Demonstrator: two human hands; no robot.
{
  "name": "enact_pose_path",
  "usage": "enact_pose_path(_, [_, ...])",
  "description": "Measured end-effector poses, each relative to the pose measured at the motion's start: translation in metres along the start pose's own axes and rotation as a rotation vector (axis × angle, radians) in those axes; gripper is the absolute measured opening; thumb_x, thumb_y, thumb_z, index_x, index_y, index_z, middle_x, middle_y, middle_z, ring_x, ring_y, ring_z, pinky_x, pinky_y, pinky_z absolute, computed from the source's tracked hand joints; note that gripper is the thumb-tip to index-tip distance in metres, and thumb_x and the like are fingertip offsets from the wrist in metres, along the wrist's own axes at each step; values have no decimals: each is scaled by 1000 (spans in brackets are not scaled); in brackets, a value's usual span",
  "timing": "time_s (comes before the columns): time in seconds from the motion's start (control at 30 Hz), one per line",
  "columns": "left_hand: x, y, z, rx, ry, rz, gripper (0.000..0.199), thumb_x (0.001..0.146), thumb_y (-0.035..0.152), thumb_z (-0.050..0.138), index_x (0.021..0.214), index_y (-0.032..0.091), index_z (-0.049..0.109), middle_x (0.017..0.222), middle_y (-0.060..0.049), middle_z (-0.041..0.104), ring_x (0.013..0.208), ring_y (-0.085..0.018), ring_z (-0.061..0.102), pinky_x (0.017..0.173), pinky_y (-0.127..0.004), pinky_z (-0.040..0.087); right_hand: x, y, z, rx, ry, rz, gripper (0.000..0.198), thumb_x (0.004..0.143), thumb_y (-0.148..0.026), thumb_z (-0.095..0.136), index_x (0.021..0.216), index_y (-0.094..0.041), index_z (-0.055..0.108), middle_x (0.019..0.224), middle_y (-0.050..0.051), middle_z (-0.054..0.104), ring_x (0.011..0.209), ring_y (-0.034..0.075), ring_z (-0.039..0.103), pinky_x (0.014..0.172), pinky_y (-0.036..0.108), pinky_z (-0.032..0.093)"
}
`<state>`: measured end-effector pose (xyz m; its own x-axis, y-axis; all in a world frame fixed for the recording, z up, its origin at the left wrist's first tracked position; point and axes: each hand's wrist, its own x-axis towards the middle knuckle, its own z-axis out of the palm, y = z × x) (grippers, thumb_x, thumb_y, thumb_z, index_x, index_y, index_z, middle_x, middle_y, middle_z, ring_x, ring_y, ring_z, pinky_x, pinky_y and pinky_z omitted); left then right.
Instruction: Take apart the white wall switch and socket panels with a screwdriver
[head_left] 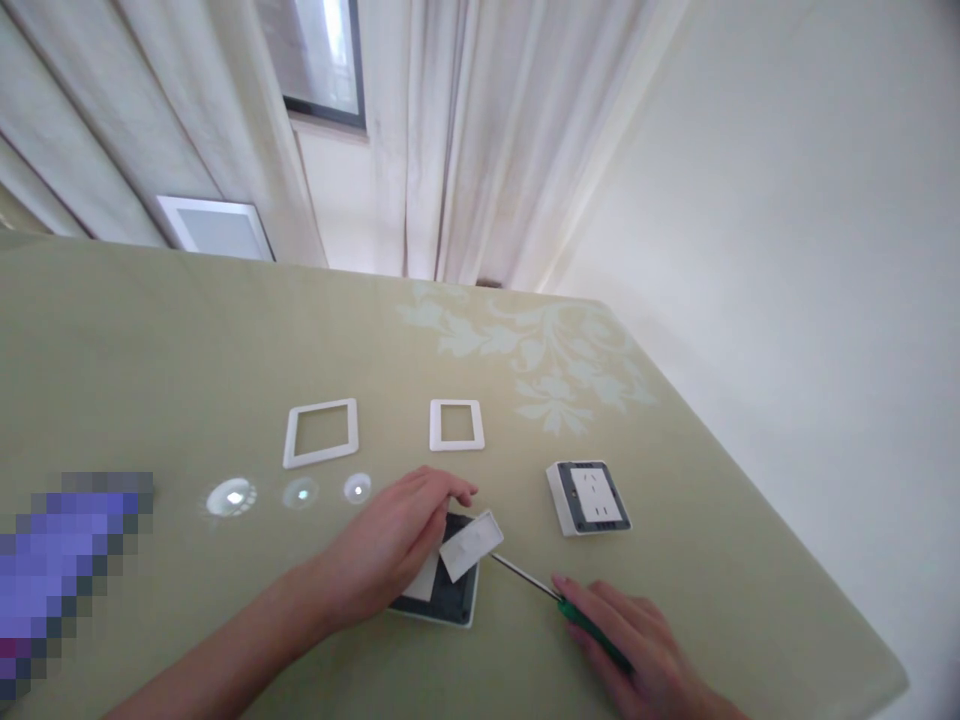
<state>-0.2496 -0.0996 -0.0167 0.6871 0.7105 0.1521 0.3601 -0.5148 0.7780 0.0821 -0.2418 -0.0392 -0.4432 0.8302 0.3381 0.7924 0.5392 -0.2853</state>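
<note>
My right hand (630, 640) is closed around the green handle of a screwdriver (529, 577), whose metal shaft points left. The shaft's tip reaches the edge of a loose white switch rocker (471, 545), which lies tilted and turned over the wall switch. That wall switch (454, 600) has a dark grey body in a white base and lies flat on the table. Over its left and far side my left hand (394, 550) is closed, gripping it, with some fingertips hidden behind the hand. The index finger bends above the rocker.
Two white cover frames, a larger one (321, 432) and a smaller one (457, 425), lie farther back. To the right sits a wall socket (589, 498) in a white box. A pixelated purple object (67, 560) is at the left. The table (187, 370) ends near the curtains and the white wall.
</note>
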Motion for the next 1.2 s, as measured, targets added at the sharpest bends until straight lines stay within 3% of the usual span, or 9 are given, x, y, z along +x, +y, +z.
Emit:
enact_pose_path(0.17, [3, 14, -1, 183, -132, 61, 35, 113, 40, 61, 145, 26, 60, 144, -9, 73, 132, -31, 66, 115, -52, 50, 1, -5, 3, -1, 10, -1, 39, 119, -30, 41, 152, -22, 60, 96, 4, 82, 75, 15, 80, 69, 22, 61])
enact_pose_path(0.33, [2, 18, 4, 321, -175, 105, 23, 105, 28, 75, 126, 26, 70, 136, -5, 76, 125, -31, 69, 110, -53, 51, 6, -7, 0, -3, -3, 14, 38, 120, -30, 39, 151, -23, 61, 92, 3, 80, 72, 15, 79, 67, 24, 61])
enact_pose_path(0.47, [5, 23, 7, 372, -120, 88, 34, 102, 30, 78, 135, 24, 68, 137, -8, 76, 127, -32, 68, 110, -52, 51, 1, -3, 0, 18, 42, 14, 37, 118, -30, 43, 150, -24, 62, 97, 4, 84, 75, 16, 82, 69, 23, 64])
enact_pose_path(0.57, [20, 39, 23, 450, -159, 113, 43, 100, 45, 81, 133, 19, 70, 132, -11, 77, 123, -35, 70, 109, -55, 53, -4, 2, -1, 19, 186, 63, 33, 115, -29, 50, 143, -24, 66, 109, 7, 87, 91, 19, 86, 81, 23, 68])
enact_pose_path(0.67, [41, 56, 55, 577, -223, 246, 61, 91, 61, 86, 126, 13, 72, 124, -15, 79, 115, -37, 72, 109, -58, 53, -6, 5, -3, 35, 308, 166, 29, 113, -32, 56, 138, -24, 68, 113, 8, 87, 98, 19, 87, 90, 22, 68])
enact_pose_path(0.8, [55, 65, 95, 722, -286, 437, 15, 102, 28, 75, 103, 13, 75, 102, -12, 80, 98, -31, 75, 80, -43, 58, -2, 5, -6, 80, 355, 239, 27, 110, -31, 61, 134, -24, 70, 112, 7, 88, 97, 19, 87, 92, 20, 67])
enact_pose_path(0.93, [48, 60, 111, 844, -150, 527, 29, 111, 24, 55, 119, 3, 74, 124, -28, 80, 110, -37, 78, 80, -44, 57, -1, 6, -6, 117, 385, 284, 27, 109, -30, 63, 133, -25, 72, 113, 7, 88, 98, 19, 87, 92, 21, 67])
enact_pose_path(1.03, [46, 57, 110, 843, -148, 476, 37, 113, 22, 49, 135, -1, 67, 130, -33, 77, 111, -39, 78, 81, -46, 59, 0, 8, -3, 149, 390, 325, 27, 109, -32, 64, 133, -26, 73, 115, 7, 87, 100, 20, 87, 93, 23, 68])
enact_pose_path(1.2, [52, 63, 75, 646, -244, 332, 19, 108, 11, 54, 117, 13, 71, 99, -12, 81, 87, -28, 78, 72, -38, 60, -1, 12, -1, 200, 367, 373, 29, 108, -35, 66, 133, -25, 75, 115, 9, 87, 99, 24, 87, 91, 28, 70])
